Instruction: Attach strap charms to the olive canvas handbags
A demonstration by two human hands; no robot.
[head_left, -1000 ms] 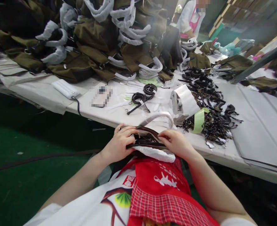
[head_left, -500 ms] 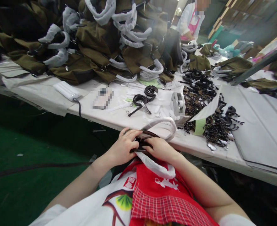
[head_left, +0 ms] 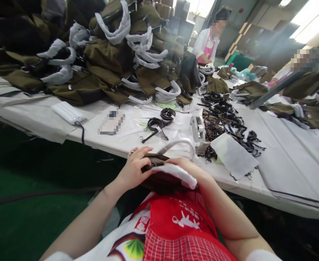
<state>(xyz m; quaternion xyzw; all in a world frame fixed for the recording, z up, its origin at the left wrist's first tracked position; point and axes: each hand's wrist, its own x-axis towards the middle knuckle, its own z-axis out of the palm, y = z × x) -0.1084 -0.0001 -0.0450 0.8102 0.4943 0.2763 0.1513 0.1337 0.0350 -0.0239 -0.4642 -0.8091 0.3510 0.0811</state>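
A dark olive and brown handbag [head_left: 162, 183] is held at the table's front edge, against the red apron, with its mouth facing up. One handle wrapped in white paper [head_left: 179, 173] lies across its near side; another wrapped handle [head_left: 179, 143] arches over the table on the far side. My left hand [head_left: 136, 166] is closed on the left end of the bag's rim, thumb on the near side and fingers on the far side. At the right end my right hand [head_left: 189, 168] grips the rim, its fingertips hidden in the opening.
Olive bags [head_left: 110, 58] are heaped along the back. Coiled black straps [head_left: 155, 125], a phone [head_left: 112, 122], a white power bank [head_left: 67, 112] and a tape dispenser [head_left: 197, 128] lie on the table [head_left: 292, 159]. Right of them are piled black straps [head_left: 219, 108] and a paper sheet [head_left: 234, 156]. Two people work beyond.
My left hand has shifted left along the rim, and the bag's mouth shows wider. My right fingers reach deeper inside. The near handle has risen across the bag. The paper sheet now lies flatter.
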